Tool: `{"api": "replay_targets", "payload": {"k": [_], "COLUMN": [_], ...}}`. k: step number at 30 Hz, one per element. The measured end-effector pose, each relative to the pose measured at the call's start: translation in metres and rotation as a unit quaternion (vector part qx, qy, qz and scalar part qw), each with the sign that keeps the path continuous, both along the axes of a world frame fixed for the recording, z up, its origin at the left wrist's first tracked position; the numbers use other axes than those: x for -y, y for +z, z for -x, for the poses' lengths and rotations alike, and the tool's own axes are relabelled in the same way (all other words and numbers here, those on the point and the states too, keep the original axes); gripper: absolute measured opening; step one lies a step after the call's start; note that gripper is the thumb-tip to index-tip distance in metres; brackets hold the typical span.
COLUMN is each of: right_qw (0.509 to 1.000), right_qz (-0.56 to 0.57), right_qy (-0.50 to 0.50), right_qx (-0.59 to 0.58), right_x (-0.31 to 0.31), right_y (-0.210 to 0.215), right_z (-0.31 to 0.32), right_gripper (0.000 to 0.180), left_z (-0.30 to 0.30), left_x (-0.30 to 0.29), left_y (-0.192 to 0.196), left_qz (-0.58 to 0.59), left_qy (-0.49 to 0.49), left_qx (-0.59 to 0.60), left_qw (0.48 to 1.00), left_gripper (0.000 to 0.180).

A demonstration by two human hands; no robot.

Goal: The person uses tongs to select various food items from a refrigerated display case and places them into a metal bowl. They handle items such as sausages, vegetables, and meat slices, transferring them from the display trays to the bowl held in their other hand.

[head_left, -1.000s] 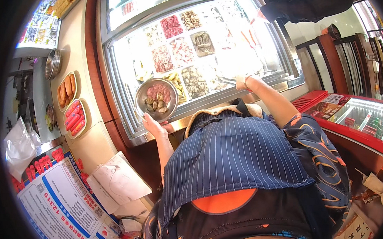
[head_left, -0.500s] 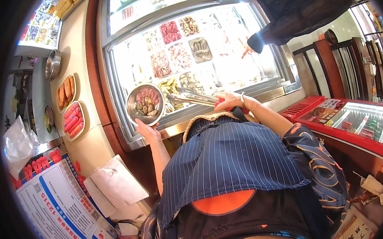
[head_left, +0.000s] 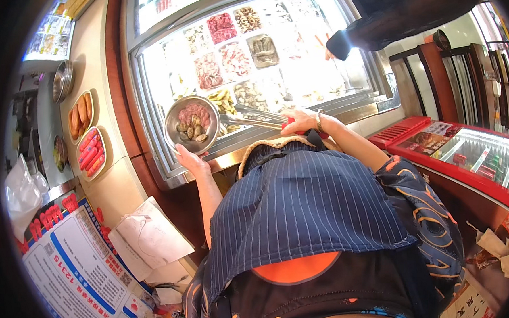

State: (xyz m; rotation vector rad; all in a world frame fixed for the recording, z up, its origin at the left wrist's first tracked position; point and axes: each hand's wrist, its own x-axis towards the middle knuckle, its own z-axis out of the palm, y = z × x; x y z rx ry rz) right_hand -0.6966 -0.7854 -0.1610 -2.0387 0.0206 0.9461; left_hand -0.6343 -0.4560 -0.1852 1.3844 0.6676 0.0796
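My left hand (head_left: 191, 159) grips a round metal bowl (head_left: 171, 129) by its near side, in front of the lit display case. Inside the bowl lie pinkish-red sliced meat (head_left: 195, 112) and several small brown-shelled pieces (head_left: 191, 130) that look like snails or clams. My right hand (head_left: 300, 122) is closed around the red-handled end of metal tongs (head_left: 264, 121). The tongs point left over the case's front edge, close to the bowl's right side. Their tips lie by a tray of yellowish food (head_left: 222, 101).
The display case (head_left: 356, 113) holds several trays, including red meat (head_left: 221, 27) and greyish food (head_left: 263, 50). Another person's dark sleeve (head_left: 414, 12) reaches over its right side. Sausages on plates (head_left: 105, 141) and stacked bowls (head_left: 62, 81) stand left; a red freezer (head_left: 462, 177) stands right.
The whole view has shifted slightly. Both my hands keep their holds, with the bowl and tongs in nearly the same places. The other person's outstretched fingers now show less.
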Motion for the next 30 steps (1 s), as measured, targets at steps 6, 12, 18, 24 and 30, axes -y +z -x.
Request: {"api": "replay_targets", "payload": {"k": [6, 12, 18, 24, 30], "right_qw": [0.988, 0.955, 0.988, 0.923, 0.903], "right_qz": [-0.036, 0.041, 0.032, 0.107, 0.224], "right_qy": [-0.141, -0.261, -0.093, -0.094, -0.094], "right_qx": [-0.045, 0.132, 0.117, 0.357, 0.354], "right_x": [0.01, 0.055, 0.091, 0.119, 0.128], "right_y": [0.029, -0.064, -0.099, -0.21, -0.211], "right_z": [-0.011, -0.047, -0.119, -0.161, -0.173], "right_gripper": [0.076, 0.076, 0.076, 0.07, 0.065], "left_z": [-0.001, -0.006, -0.004, 0.007, 0.024], "left_x": [0.0, 0.014, 0.041, 0.093, 0.126], "left_y": [0.004, 0.022, 0.022, 0.024, 0.022], "left_qz": [0.033, 0.057, 0.045, 0.071, 0.043], "left_qy": [0.029, 0.044, 0.039, 0.04, 0.077], "left_qx": [0.001, 0.019, -0.001, -0.022, -0.053], "left_qw": [0.999, 0.997, 0.998, 0.996, 0.995], "left_gripper": [0.038, 0.036, 0.039, 0.037, 0.039]}}
